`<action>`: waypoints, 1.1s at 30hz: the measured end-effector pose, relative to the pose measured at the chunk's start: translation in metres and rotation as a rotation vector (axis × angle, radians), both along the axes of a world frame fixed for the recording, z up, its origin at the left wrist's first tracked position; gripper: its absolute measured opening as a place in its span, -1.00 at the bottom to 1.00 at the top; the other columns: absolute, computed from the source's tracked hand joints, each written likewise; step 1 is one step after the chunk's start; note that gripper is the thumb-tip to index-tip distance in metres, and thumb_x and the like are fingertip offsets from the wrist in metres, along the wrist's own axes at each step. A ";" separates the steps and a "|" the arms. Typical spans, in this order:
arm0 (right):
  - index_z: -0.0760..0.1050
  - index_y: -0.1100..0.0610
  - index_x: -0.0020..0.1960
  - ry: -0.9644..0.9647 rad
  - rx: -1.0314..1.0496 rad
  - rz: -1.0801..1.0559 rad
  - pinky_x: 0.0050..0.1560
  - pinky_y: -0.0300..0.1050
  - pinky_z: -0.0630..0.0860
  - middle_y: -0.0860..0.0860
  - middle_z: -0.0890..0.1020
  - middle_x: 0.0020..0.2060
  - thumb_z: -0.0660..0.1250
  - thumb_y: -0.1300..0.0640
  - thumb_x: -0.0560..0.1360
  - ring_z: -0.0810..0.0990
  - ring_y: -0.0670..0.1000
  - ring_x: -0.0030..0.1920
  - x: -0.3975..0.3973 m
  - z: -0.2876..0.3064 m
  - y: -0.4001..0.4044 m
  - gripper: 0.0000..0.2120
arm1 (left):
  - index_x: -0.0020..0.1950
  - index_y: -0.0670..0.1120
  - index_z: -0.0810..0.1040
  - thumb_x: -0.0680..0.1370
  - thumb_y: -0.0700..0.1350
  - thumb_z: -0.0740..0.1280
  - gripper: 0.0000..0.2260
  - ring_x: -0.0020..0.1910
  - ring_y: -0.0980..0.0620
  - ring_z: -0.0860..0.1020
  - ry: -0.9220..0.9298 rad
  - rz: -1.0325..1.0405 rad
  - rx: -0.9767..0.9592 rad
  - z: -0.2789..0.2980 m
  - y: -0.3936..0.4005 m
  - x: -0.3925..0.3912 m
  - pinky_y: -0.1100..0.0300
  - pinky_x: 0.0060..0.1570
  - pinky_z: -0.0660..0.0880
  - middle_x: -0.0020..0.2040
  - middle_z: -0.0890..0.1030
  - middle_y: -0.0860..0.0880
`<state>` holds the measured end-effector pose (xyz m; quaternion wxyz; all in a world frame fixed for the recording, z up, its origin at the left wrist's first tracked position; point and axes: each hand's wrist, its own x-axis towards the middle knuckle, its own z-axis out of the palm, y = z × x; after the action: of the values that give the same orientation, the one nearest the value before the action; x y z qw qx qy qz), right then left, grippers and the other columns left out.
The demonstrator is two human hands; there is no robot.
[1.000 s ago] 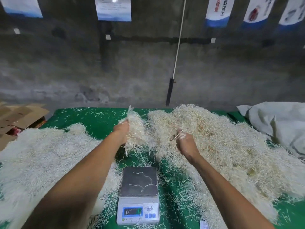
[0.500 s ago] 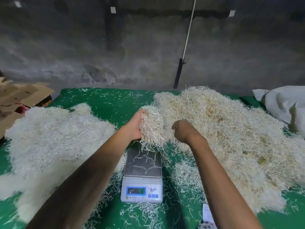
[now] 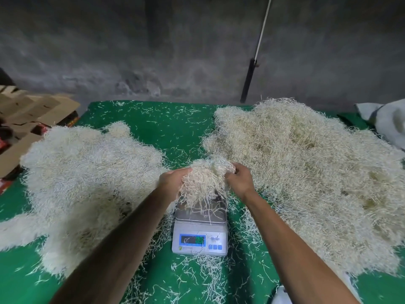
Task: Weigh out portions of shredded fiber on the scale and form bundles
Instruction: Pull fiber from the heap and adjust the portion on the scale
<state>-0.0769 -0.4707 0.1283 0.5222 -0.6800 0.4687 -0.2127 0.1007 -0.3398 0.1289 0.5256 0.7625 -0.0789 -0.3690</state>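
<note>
The scale's (image 3: 199, 229) platform is largely hidden by the fiber clump (image 3: 206, 181); its display digits are too blurred to be read; the left pile (image 3: 83, 178) is smeared by blur and cut off at the left edge; the grey sack (image 3: 388, 121) is cropped at the right.

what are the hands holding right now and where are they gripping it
Both hands hold one clump of shredded fiber over the scale: left hand on its left side, right hand on its right.
</note>
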 end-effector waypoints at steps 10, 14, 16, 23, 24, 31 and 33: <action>0.32 0.10 0.55 0.377 0.000 0.335 0.47 0.28 0.34 0.18 0.50 0.39 0.28 0.07 0.64 0.53 0.18 0.30 -0.018 -0.012 -0.005 -0.51 | 0.33 -0.11 0.56 0.52 -0.37 0.41 -0.60 0.08 -0.10 0.60 -0.805 -0.830 0.210 0.011 0.052 0.030 0.35 -0.03 0.55 0.28 0.55 -0.19; 0.48 0.21 0.38 0.285 -0.097 0.157 0.36 0.32 0.47 0.27 0.59 0.24 0.12 0.05 0.73 0.59 0.27 0.22 -0.018 -0.013 -0.004 -0.65 | 0.40 0.02 0.51 0.53 -0.37 0.40 -0.50 -0.01 0.14 0.53 -0.785 -0.879 0.186 0.016 0.049 0.038 0.45 -0.10 0.55 0.35 0.51 -0.13; 0.49 0.20 0.37 0.281 -0.129 0.155 0.35 0.31 0.48 0.30 0.58 0.26 0.13 0.04 0.73 0.58 0.30 0.24 -0.017 -0.012 -0.003 -0.66 | 0.44 0.11 0.46 0.52 -0.40 0.38 -0.41 0.14 0.01 0.51 -0.733 -0.868 0.152 0.016 0.052 0.034 0.37 0.09 0.49 0.41 0.45 -0.09; 0.52 0.27 0.30 0.413 -0.262 0.148 0.23 0.07 0.58 0.24 0.65 0.16 0.33 0.03 0.65 0.65 0.17 0.04 -0.028 -0.009 -0.002 -0.65 | 0.49 0.10 0.42 0.53 -0.40 0.36 -0.39 0.44 -0.06 0.41 -0.376 -0.697 -0.011 0.021 0.056 0.011 0.13 0.31 0.51 0.55 0.31 -0.09; 0.55 0.26 0.23 0.443 -0.283 0.130 0.15 0.01 0.61 0.20 0.67 0.07 0.36 0.04 0.64 0.66 0.14 -0.04 -0.031 -0.010 -0.002 -0.69 | 0.48 0.06 0.44 0.54 -0.32 0.39 -0.45 0.45 -0.08 0.41 -0.230 -0.597 -0.032 0.022 0.053 0.010 0.13 0.27 0.52 0.54 0.33 -0.12; 0.57 0.23 0.08 0.752 -0.499 0.112 -0.07 0.02 0.70 0.10 0.65 -0.14 0.40 0.12 0.61 0.69 0.08 -0.17 -0.041 -0.009 0.001 -0.83 | 0.30 -0.05 0.53 0.48 -0.08 0.53 -0.58 0.23 -0.10 0.62 0.375 -0.267 -0.175 0.004 0.034 0.016 -0.14 0.31 0.51 0.26 0.65 -0.12; 0.56 0.20 0.07 0.838 -0.554 0.115 -0.11 -0.03 0.68 0.07 0.64 -0.15 0.37 0.04 0.63 0.67 0.04 -0.16 -0.042 -0.010 0.003 -0.79 | 0.32 -0.04 0.52 0.47 -0.07 0.52 -0.56 0.15 -0.08 0.68 0.398 -0.280 -0.199 0.000 0.033 0.018 -0.12 0.24 0.56 0.17 0.70 -0.08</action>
<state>-0.1190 -0.4673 0.1181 0.0998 -0.8448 0.5257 -0.0087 0.1188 -0.3068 0.1293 0.5471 0.6011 -0.1147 -0.5712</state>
